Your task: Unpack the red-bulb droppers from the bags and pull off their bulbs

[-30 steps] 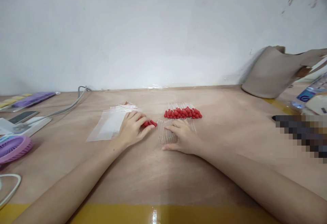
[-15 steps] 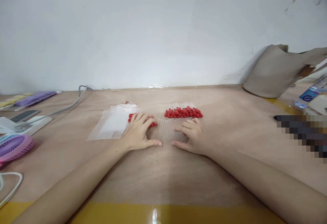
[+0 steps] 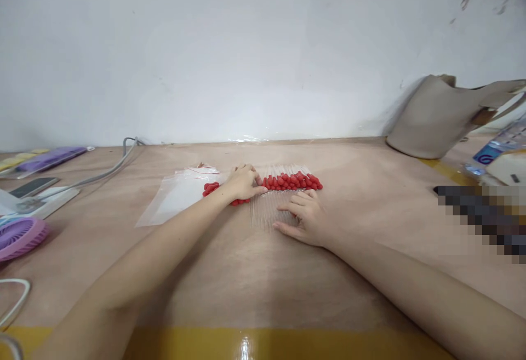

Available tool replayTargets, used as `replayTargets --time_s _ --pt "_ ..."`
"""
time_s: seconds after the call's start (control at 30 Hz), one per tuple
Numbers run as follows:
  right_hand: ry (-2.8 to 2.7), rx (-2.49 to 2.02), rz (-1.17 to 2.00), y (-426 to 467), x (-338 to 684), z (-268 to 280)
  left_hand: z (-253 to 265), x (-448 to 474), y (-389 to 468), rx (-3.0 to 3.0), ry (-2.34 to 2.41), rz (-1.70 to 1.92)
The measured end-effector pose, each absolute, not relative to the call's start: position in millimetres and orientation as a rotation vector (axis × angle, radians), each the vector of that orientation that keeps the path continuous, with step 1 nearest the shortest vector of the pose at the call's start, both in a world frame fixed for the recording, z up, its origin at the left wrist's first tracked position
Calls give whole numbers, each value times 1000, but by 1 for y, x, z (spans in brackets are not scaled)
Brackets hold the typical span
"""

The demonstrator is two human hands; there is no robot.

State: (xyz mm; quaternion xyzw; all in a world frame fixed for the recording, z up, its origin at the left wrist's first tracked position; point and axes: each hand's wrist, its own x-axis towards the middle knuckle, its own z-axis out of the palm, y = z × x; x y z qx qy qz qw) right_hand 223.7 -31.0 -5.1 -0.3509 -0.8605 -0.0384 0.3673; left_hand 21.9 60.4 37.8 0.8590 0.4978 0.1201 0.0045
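**On the tabletop [image 3: 255, 289]: both hands at clear tubes [image 3: 263, 212] + red bulbs [image 3: 292, 182]**

We see the clear tubes lying side by side, approx. centre of the table, their far ends close to the red bulbs. Those bulbs sit in a crowded row, w/ more clear stems [image 3: 283, 170] running from them toward the wall [image 3: 263, 58]; joints btwn stems & bulbs too small to make out.

L hand [image 3: 244, 182]: reaching fwd, palm down, at the L end of the bulb row, thumb pointing R toward the nearest bulbs. Fingertips partly hidden; we can't tell if it pinches anything. A second red pile [image 3: 210, 187] shows on both sides of its wrist, just beside the clear plastic bags [image 3: 175, 198].

R hand [image 3: 306, 218]: at the R side of the near tubes, fingers bent, thumb standing off from them, gap visible; nothing pinched that we can see. Contact w/ tubes unclear.

Surroundings, L: purple round obj. [image 3: 24, 238], phone-like slab [image 3: 35, 186], grey cable [image 3: 109, 173], purple & yellow packets [image 3: 53, 158].

Surroundings, R: beige bag [image 3: 427, 121] nr the wall, clear bottle [image 3: 499, 149] w/ blue label, long dark obj. [image 3: 468, 206] masked by pixel blocks.

Yellow strip [image 3: 312, 343] along the near edge.
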Motion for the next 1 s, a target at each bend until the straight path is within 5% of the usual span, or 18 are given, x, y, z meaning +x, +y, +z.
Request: replayTargets --time_s 0.33,0.5,0.7,1.0 --pt "-2143 -898 -161 -29 222 -10 48 16 47 2517 1775 702" --pt "-1974 -870 -232 -26 222 -9 46 -11 9 2801 1424 1035" --pt "-2172 -776 -384 -31 221 -2 27 -24 -32 3059 882 988" --pt "-2278 -718 -301 -29 221 -5 16 -19 -35 2945 850 1144"
